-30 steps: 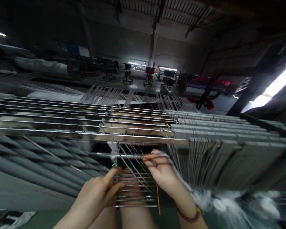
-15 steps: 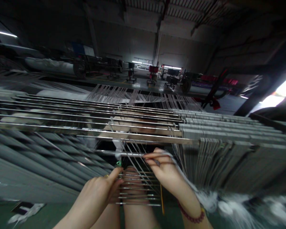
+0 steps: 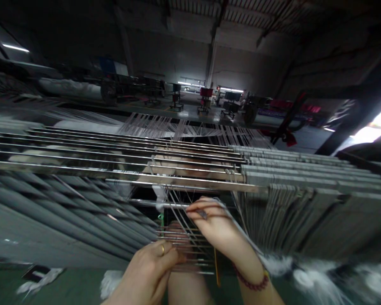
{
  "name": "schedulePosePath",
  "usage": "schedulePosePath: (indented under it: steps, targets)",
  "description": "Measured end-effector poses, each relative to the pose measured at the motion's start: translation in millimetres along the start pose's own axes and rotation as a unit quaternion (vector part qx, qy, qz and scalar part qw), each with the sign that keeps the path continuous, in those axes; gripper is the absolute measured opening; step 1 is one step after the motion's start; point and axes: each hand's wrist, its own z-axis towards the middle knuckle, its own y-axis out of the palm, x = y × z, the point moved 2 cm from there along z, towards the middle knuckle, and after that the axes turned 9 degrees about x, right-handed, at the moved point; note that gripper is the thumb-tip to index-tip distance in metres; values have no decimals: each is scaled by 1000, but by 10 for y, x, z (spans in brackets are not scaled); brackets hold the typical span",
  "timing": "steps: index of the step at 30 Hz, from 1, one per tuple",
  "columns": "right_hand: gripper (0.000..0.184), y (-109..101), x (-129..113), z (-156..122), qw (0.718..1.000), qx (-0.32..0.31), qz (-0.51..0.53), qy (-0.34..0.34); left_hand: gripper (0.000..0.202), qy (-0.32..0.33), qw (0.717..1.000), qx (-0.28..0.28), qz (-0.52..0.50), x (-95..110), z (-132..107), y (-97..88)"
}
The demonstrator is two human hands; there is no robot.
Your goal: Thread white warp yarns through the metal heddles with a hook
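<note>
Metal rods (image 3: 198,259) are partly hidden by hands (image 3: 152,262).

own hands (image 3: 155,262) (image 3: 211,218): 2 | ring (image 3: 163,250): 1 | bracelet (image 3: 252,286): 1 | yellow stick (image 3: 216,267): 1

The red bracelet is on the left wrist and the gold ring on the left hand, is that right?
Not quite: the head view shows the red bracelet on the right wrist; the gold ring is on the left hand.
</note>
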Motion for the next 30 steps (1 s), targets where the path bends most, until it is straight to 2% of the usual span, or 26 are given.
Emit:
schedulePosePath:
  steps: [2, 4, 6, 7, 9, 11, 13, 15, 16, 19, 21, 23, 25, 27, 30]
  targets:
    - [10, -46, 44, -10, 1000, 9, 17, 15, 31, -47, 999, 13, -19, -120, -26, 42]
    - [8, -107, 93, -22, 999, 34, 33, 19, 31, -101, 992, 60, -54, -249, -112, 24]
    - [11, -132, 115, -23, 999, 35, 37, 8, 30, -126, 984, 101, -79, -305, -211, -21]
    - [13, -125, 112, -17, 999, 27, 32, 5, 30, -118, 983, 115, -81, -288, -241, -43]
    - [14, -80, 84, 5, 1000, 9, 19, 14, 35, -56, 989, 119, -65, -172, -238, -61]
    - [14, -22, 42, 25, 999, -2, 15, 33, 41, 19, 997, 75, -31, -25, -164, -25]
    - [14, 13, 14, 30, 999, -4, 19, 42, 42, 54, 998, 14, 3, 42, -84, 42]
    - [13, 13, 28, 17, 999, -4, 18, 44, 40, 36, 999, -16, 24, -11, -68, 82]
    - [12, 3, 49, 9, 999, 0, 15, 44, 39, 22, 999, -13, 26, -66, -94, 79]
    - [12, -25, 110, 1, 999, 12, 17, 36, 38, -1, 999, 52, 2, -199, -243, -3]
    - [12, -17, 104, 16, 999, 7, 26, 29, 42, 19, 996, 91, -5, -178, -293, -56]
    - [11, 3, 61, 33, 999, -6, 27, 25, 46, 65, 995, 73, 14, -82, -250, -42]
    - [11, 13, 20, 35, 999, -23, 19, 26, 44, 110, 993, 16, 45, -3, -162, 27]
    - [11, -1, 18, 19, 999, -28, 2, 35, 40, 109, 992, -16, 60, -22, -119, 84]
    - [9, -40, 72, -8, 998, -13, -23, 49, 35, 60, 997, 36, 23, -164, -208, 39]
